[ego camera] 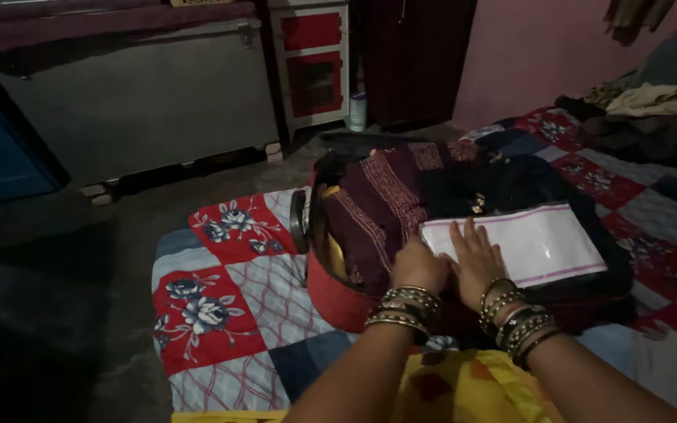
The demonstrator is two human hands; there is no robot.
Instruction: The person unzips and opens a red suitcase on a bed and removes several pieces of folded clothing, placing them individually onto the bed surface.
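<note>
Flat clear plastic packet (523, 244) with pink-edged white cloth inside, lying on top of the dark maroon folded clothes (389, 205) in an open red suitcase (337, 299). Long axis runs left-right, far end tilted slightly away. Likely light, slippery, bendy; best held by the near short edge. Right hand (476, 262) flat on packet's left end, fingers spread, gripping nothing. Left hand (419, 266) beside it, fingers curled on the clothes. Suitcase sits on patchwork quilt (225, 298).

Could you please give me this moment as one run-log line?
left hand: fist on maroon cloth | right hand: flat on clear packet | both on red bag | bag on quilt
</note>
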